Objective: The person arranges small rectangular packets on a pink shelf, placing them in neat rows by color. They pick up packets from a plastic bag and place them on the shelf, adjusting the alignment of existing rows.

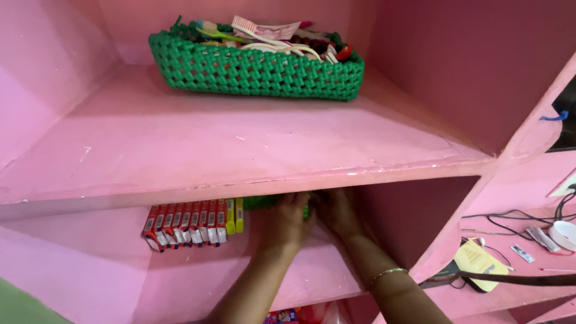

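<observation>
Green thing point(259, 202): tucked at the back of the lower shelf, just under the upper shelf's front edge; mostly hidden, kind cannot be told.
Left hand point(290, 219): reached deep into the lower shelf, fingers curled against the green thing; firmness of hold cannot be told.
Right hand point(337, 213): just beside the left, fingers bent toward the same spot; grip hidden by the shelf edge. Gold bangle point(387, 274) on the wrist.
Red packets point(185, 225): standing in a row left of the hands, close but apart.
Green basket point(252, 69): on the upper shelf point(180, 150), far back, full of toothbrushes; wide bare board in front.
Room: tight under the shelf lip, open space right of the hands.
</observation>
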